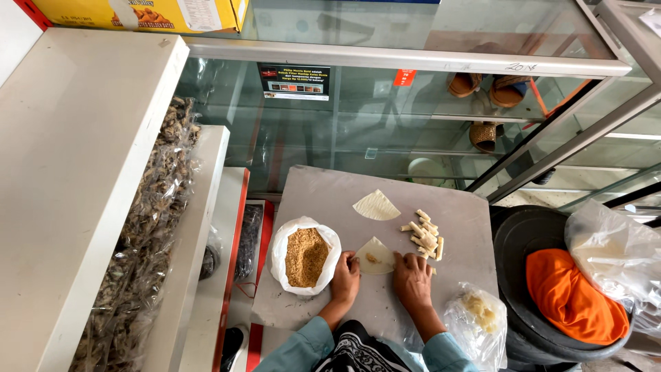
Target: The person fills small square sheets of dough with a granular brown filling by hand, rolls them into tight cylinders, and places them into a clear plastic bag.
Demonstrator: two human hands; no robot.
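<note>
Both hands (pixel 379 275) pinch pastry wrapper (pixel 377 256)

Left hand (pixel 345 274) palm down, right hand (pixel 412 278) alongside, fingers (pixel 407 261) curled

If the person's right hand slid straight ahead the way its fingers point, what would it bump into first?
Most likely the pile of small rolled pastry sticks just beyond the right hand on the grey board; exact alignment is hard to judge.
</note>
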